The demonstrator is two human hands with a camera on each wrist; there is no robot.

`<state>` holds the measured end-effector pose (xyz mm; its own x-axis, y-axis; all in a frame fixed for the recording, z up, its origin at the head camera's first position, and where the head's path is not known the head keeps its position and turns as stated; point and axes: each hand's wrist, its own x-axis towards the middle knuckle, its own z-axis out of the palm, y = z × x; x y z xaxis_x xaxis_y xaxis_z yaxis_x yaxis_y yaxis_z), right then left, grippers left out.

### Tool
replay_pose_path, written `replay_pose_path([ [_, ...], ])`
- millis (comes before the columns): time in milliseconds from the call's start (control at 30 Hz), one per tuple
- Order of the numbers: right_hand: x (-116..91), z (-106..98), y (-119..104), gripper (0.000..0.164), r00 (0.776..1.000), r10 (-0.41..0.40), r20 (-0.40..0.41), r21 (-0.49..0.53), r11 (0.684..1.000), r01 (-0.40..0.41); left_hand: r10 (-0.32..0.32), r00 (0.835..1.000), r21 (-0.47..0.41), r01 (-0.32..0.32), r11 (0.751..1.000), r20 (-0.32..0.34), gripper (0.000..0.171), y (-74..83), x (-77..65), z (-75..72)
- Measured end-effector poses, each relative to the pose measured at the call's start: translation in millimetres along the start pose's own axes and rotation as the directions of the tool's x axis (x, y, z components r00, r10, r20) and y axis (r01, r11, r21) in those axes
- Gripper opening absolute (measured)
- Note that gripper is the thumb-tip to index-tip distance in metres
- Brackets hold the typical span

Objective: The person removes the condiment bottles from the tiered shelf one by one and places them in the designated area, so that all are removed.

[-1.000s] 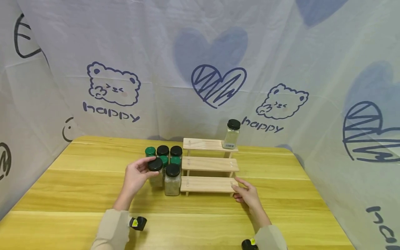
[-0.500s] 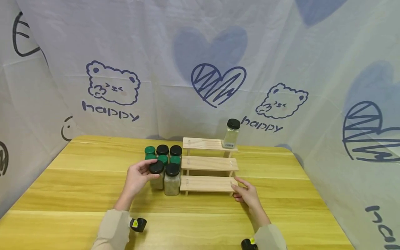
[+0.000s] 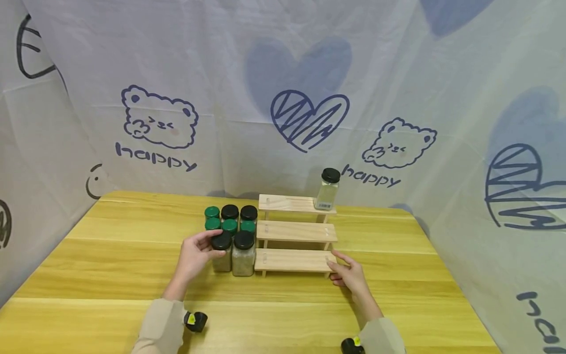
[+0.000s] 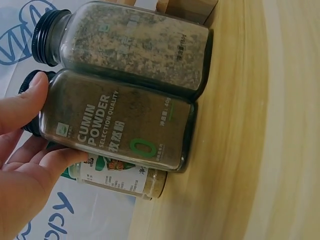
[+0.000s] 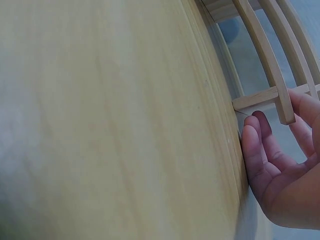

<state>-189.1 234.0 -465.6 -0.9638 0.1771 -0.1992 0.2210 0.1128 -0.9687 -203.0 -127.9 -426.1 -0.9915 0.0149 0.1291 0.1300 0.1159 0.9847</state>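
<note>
A square glass jar of cumin powder (image 4: 115, 120) with a black lid stands upright on the table at the front left of a jar cluster. My left hand (image 3: 193, 255) grips it near the lid, thumb on one side and fingers on the other. Touching its side is another black-lidded jar (image 3: 243, 260) with coarse, speckled contents. To the right stands a three-tier wooden rack (image 3: 294, 261). My right hand (image 3: 351, 277) holds the right end of its lowest shelf between thumb and fingers. On the top tier's right end is a pale-filled jar (image 3: 327, 194) with a black lid.
Behind the two front jars are several green-lidded jars (image 3: 229, 226) and two black-lidded jars (image 3: 230, 212), packed close to the rack's left side. A white printed cloth (image 3: 239, 147) hangs behind the wooden table (image 3: 274, 314).
My left hand has drawn the cumin powder jar slightly toward me, lining it up beside the other front jar. A green lid behind it has come into view. My right hand stays put.
</note>
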Motion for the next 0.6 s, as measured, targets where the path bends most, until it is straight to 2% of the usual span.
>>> replay_pose_path([
  [167,1.3,0.0,0.9,0.044,1.0,0.002,-0.008,0.002,1.0,-0.002,-0.001,1.0,0.013,0.001,1.0,0.007,0.048,-0.3,0.3,-1.0],
  [367,1.7,-0.2,1.2,0.043,1.0,0.0,-0.01,0.002,1.0,0.0,-0.032,0.999,0.02,0.032,0.999,0.016,0.049,1.0,-0.5,-2.1],
  [600,1.0,-1.3,1.6,0.043,1.0,0.002,0.013,0.002,1.0,-0.002,-0.053,0.998,-0.042,0.054,0.998,0.03,0.052,-2.4,-2.1,-4.7],
])
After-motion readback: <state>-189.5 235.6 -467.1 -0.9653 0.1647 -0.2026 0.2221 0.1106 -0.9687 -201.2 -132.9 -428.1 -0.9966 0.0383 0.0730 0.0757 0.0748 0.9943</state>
